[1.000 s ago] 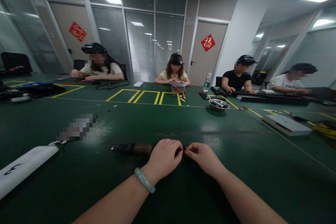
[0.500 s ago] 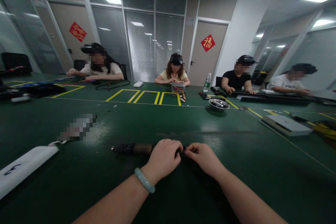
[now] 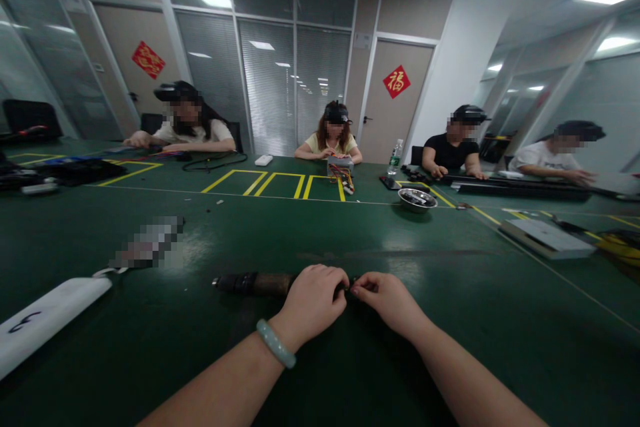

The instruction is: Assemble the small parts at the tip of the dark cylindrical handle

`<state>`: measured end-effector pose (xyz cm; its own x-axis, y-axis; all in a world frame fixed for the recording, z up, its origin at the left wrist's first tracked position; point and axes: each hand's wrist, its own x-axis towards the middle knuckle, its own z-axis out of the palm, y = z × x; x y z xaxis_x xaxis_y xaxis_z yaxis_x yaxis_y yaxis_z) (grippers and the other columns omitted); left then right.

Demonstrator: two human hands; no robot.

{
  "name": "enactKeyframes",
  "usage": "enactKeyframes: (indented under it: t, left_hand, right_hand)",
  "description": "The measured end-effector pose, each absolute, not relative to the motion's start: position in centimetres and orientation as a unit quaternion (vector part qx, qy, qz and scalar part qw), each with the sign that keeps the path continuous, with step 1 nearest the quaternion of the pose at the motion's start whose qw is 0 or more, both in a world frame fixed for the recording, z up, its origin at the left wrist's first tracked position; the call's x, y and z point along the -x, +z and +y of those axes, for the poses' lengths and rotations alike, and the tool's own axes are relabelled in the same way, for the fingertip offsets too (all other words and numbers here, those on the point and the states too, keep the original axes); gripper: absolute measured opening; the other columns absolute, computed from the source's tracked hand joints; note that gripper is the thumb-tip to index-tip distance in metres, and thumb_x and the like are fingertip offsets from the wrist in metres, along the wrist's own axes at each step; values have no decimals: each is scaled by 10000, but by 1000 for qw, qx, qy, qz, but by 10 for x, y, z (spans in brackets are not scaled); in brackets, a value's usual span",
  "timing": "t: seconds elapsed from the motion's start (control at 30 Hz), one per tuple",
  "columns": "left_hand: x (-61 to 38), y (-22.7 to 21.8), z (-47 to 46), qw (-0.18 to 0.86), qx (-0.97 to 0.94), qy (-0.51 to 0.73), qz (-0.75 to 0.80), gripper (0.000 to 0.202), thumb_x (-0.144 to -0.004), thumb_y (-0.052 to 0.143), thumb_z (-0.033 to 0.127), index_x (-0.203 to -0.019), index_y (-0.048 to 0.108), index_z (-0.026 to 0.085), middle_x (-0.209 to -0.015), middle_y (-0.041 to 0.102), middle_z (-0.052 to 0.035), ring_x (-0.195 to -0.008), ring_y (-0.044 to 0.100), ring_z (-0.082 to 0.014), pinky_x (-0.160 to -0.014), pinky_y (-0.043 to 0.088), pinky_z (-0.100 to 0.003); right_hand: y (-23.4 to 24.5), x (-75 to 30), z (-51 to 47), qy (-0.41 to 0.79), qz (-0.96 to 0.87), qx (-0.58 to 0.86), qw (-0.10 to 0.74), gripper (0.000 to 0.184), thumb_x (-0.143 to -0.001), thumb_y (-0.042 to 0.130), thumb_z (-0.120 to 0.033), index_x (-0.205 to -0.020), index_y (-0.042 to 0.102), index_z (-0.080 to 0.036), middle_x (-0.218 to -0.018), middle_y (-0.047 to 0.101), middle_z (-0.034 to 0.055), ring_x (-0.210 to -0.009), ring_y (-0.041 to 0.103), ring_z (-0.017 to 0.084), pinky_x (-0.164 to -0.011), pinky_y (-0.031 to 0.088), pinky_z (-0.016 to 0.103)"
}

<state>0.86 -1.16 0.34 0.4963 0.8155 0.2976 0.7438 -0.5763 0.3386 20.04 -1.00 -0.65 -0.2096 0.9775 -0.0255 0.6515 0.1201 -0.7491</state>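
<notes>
A dark, rod-shaped tool lies flat on the green table, its tip pointing left. My left hand, with a pale bracelet at the wrist, is curled over the tool's right end. My right hand meets it from the right, fingers pinched together at that same end. What sits between the fingertips is hidden.
A white flat case lies at the near left beside a blurred item. A metal bowl, a grey box with wires, a water bottle and a grey tray stand farther off. Several people sit at the far side.
</notes>
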Motion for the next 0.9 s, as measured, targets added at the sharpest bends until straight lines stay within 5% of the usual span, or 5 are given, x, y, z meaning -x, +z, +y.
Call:
enactKeyframes:
  t: [0.9]
  left_hand:
    - [-7,-2,-8,92,-853,228,460,106,-817,552,201,-919,569,221,-906,612,-4,-880,559,-190,-811,417,-358]
  right_hand:
    - [-11,-202,-8,319,-710,574,255,192,-811,572,-350,-836,704,-212,-824,716,6,-739,639,160,-658,423,239]
